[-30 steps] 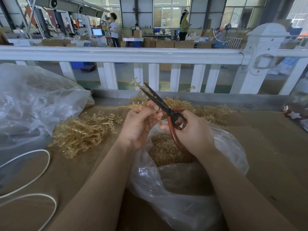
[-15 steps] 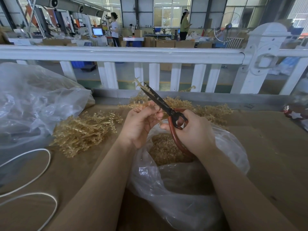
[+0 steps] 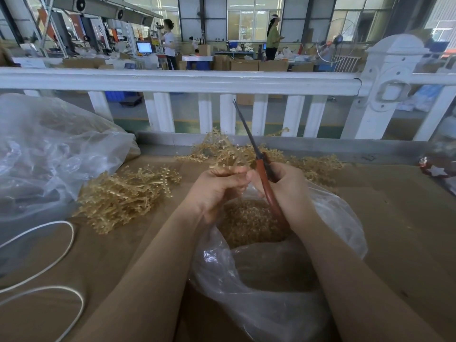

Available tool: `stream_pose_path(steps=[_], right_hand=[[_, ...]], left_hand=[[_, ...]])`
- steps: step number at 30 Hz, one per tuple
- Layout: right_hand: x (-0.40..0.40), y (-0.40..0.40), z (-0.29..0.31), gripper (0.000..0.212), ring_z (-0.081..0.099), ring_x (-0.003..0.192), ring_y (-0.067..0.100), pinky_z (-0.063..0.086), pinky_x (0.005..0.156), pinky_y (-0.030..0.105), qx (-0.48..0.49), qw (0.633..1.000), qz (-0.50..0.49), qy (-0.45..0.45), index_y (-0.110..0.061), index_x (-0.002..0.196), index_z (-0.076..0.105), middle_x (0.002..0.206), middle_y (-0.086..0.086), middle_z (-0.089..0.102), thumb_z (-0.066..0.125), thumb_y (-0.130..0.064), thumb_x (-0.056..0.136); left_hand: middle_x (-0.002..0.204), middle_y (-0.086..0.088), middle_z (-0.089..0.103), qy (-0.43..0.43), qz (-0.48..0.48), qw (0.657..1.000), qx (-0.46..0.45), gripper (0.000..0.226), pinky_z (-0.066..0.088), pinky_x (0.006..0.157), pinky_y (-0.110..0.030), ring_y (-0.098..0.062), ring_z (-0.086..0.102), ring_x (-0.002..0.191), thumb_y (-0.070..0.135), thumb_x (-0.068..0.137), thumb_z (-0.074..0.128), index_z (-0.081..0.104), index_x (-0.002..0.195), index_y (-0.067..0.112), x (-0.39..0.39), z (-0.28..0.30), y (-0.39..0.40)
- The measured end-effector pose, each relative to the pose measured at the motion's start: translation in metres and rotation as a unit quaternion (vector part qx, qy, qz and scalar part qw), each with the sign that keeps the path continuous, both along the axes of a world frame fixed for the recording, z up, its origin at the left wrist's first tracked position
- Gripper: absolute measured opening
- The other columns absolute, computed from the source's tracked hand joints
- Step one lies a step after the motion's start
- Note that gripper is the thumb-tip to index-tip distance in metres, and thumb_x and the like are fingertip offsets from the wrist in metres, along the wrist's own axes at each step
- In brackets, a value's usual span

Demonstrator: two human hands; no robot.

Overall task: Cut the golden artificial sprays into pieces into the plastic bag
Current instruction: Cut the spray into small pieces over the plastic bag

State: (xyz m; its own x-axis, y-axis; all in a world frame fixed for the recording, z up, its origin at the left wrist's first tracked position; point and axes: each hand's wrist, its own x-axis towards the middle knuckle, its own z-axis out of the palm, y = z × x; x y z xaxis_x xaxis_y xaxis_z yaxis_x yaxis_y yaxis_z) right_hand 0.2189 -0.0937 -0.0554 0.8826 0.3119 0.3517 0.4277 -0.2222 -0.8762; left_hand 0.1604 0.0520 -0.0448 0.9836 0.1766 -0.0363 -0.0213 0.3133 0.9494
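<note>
My left hand [image 3: 217, 191] grips a golden spray [image 3: 229, 159] by its stem, just above the open clear plastic bag [image 3: 271, 280]. My right hand [image 3: 286, 191] holds red-handled scissors [image 3: 261, 166], blades together and pointing up and away beside the spray. Cut golden pieces [image 3: 249, 218] fill the bottom of the bag under both hands. A loose heap of golden sprays [image 3: 123, 196] lies on the brown table to the left, and another heap [image 3: 313, 164] lies behind the hands.
A big crumpled plastic bag [image 3: 49, 156] sits at the left. White cord [image 3: 49, 255] loops near the front left. A white railing [image 3: 185, 81] runs behind the table. A red ornament with a star [image 3: 436, 169] lies at the right edge.
The scissors have swung from leaning left to pointing nearly upright, and their blades have come together. The spray in my left hand has shifted closer to the blades.
</note>
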Motion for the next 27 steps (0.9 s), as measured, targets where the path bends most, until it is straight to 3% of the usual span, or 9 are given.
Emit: stream_pose_path(steps=[3,7,10,13,15,17,21,24,27], right_hand=[[-0.001,0.000,0.001,0.023,0.069,0.058,0.011,0.058,0.062,0.037,0.008,0.999,0.034,0.026,-0.021,0.079,0.073,0.066,-0.001,0.073,0.076,-0.043,0.083],[-0.002,0.001,0.003,0.011,0.074,0.077,0.022,0.060,0.081,0.047,0.046,0.997,0.038,0.056,-0.018,0.083,0.077,0.076,0.001,0.076,0.075,-0.028,0.089],[0.000,0.000,0.006,0.011,0.074,0.075,0.018,0.061,0.076,0.032,0.071,0.995,0.026,0.068,-0.011,0.084,0.075,0.076,0.002,0.076,0.074,-0.021,0.089],[0.001,-0.003,0.006,0.012,0.071,0.071,0.009,0.047,0.066,0.005,0.095,0.992,0.022,0.085,-0.011,0.084,0.074,0.071,0.000,0.075,0.071,-0.020,0.092],[0.001,-0.004,0.007,0.015,0.070,0.069,0.006,0.043,0.062,0.001,0.102,0.991,0.021,0.085,-0.013,0.080,0.074,0.070,0.000,0.074,0.070,-0.021,0.092],[0.000,-0.003,0.007,0.019,0.068,0.063,0.003,0.047,0.065,0.009,0.089,0.992,0.030,0.083,-0.014,0.077,0.074,0.071,0.000,0.074,0.069,-0.024,0.093],[-0.002,-0.002,0.005,0.024,0.062,0.055,0.001,0.046,0.063,0.020,0.043,0.995,0.044,0.074,-0.021,0.072,0.075,0.072,-0.003,0.075,0.069,-0.030,0.093],[-0.002,-0.002,0.005,0.019,0.063,0.056,0.002,0.046,0.059,0.018,0.051,0.994,0.046,0.080,-0.018,0.078,0.074,0.072,-0.001,0.075,0.071,-0.030,0.092],[0.000,-0.002,0.005,0.018,0.066,0.060,0.004,0.046,0.057,0.011,0.049,0.996,0.046,0.063,-0.016,0.082,0.072,0.068,-0.002,0.073,0.074,-0.032,0.090]], left_hand=[[0.071,-0.004,0.066,-0.015,-0.025,1.000,-0.006,0.019,0.052,0.088,-0.036,-0.013,0.060,0.063,0.013,0.063,0.079,0.072,0.081,0.011,0.000,-0.001,0.002],[0.081,-0.005,0.072,-0.039,-0.083,0.994,0.056,0.022,0.050,0.085,-0.030,-0.015,0.070,0.081,0.010,0.068,0.078,0.070,0.088,0.008,-0.003,0.001,0.007],[0.108,-0.011,0.072,-0.031,-0.105,0.991,0.074,0.040,0.048,0.094,-0.033,-0.023,0.068,0.103,0.017,0.075,0.076,0.067,0.113,0.004,-0.005,0.004,0.009],[0.118,-0.008,0.069,-0.041,-0.060,0.997,0.032,0.066,0.044,0.103,-0.041,-0.024,0.066,0.107,0.029,0.077,0.070,0.052,0.137,0.008,-0.004,0.008,0.016],[0.119,-0.004,0.070,-0.061,-0.048,0.996,0.036,0.056,0.045,0.103,-0.041,-0.023,0.065,0.111,0.027,0.081,0.071,0.057,0.133,0.010,-0.005,0.011,0.021],[0.113,-0.007,0.072,-0.066,-0.035,0.995,0.061,0.041,0.052,0.093,-0.035,-0.023,0.067,0.108,0.020,0.082,0.076,0.066,0.119,0.008,-0.006,0.012,0.022],[0.077,0.000,0.072,-0.078,0.013,0.989,0.127,0.010,0.049,0.063,-0.018,-0.007,0.066,0.069,0.017,0.079,0.076,0.073,0.086,0.011,-0.002,0.011,0.017],[0.064,0.005,0.068,-0.087,0.026,0.985,0.146,0.007,0.042,0.059,-0.018,-0.003,0.056,0.056,0.019,0.082,0.075,0.074,0.077,0.014,-0.001,0.009,0.016],[0.064,0.008,0.065,-0.098,0.035,0.981,0.166,0.015,0.040,0.057,-0.016,-0.002,0.052,0.056,0.019,0.087,0.072,0.072,0.072,0.017,0.001,0.006,0.018]])
